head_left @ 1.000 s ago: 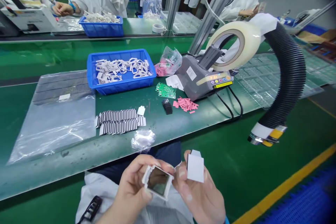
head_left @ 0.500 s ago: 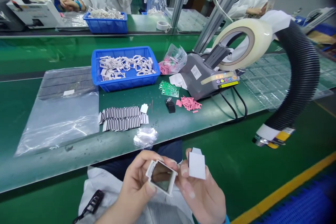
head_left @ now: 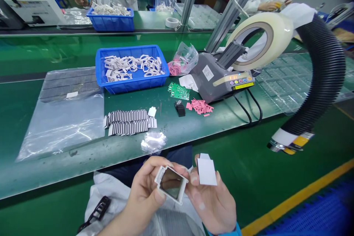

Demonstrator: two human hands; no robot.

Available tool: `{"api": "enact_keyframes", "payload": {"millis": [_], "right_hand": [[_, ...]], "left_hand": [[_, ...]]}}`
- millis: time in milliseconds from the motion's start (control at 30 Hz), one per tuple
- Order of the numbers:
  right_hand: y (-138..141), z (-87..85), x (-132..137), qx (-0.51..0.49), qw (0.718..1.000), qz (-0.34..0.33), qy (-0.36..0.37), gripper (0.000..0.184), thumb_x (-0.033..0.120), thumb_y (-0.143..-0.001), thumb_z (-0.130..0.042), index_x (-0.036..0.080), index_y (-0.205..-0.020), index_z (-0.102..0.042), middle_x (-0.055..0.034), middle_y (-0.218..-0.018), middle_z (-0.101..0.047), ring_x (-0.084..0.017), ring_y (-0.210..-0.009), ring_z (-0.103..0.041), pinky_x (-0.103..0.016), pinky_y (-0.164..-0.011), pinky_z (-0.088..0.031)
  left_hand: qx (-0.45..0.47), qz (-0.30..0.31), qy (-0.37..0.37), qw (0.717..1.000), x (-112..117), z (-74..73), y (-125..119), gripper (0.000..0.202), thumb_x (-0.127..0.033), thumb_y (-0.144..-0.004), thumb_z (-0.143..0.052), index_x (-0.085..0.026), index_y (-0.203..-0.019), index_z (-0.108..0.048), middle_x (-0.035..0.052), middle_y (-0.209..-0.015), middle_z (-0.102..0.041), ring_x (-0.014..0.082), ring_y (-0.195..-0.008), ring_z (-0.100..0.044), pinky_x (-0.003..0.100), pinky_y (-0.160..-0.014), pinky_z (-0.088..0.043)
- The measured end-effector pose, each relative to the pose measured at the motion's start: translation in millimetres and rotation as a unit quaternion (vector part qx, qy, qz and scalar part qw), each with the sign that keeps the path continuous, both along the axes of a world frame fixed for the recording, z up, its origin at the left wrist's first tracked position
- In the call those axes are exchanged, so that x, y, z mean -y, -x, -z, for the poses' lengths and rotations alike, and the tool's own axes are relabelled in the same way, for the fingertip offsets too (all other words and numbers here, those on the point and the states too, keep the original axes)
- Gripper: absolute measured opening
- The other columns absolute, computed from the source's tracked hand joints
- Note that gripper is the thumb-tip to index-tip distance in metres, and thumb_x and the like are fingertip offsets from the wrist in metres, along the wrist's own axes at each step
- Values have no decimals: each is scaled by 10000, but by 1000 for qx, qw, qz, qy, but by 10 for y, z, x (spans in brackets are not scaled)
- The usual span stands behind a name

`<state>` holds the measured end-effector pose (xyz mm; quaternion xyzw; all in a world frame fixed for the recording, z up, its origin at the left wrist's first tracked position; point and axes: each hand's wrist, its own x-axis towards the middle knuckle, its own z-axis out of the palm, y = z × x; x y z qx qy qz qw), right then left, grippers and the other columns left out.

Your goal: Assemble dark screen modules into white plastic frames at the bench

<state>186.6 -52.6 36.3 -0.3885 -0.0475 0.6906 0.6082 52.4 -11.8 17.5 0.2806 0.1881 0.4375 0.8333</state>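
A small white plastic frame with a dark glassy panel in it is pinched in my left hand, thumb on the near edge and fingers along the far side. My right hand grips a small flat white-faced piece, with another pale piece showing behind its top edge. The fingertips of my right hand are close beside the frame's right corner; whether they touch it I cannot tell. Both hands are above my lap, in front of the table edge. Stacked dark-and-white pieces lie in two rows on the table.
A blue bin holds many white plastic frames. Right of it are green circuit boards, pink strips, small black pieces and a tape dispenser. A black hose curves down at right. Clear film lies near the table edge.
My hands keep their grips on the frame and the white piece, with only a slight shift. The view has moved a little. Across the table, a co-worker's hand has moved slightly.
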Motion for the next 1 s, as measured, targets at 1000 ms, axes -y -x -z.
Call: {"api": "enact_keyframes", "payload": {"millis": [1000], "right_hand": [[-4, -72, -13, 69, 996, 24, -43, 306, 517, -665, -743, 288, -821, -613, 14, -632, -650, -131, -502, -517, -279, -536, -391]], "left_hand": [[4, -21, 18, 1000, 26, -53, 0, 251, -321, -750, -712, -304, -993, -652, -7, -1001, -706, 162, -941, -667, 228, -800, -525]]}}
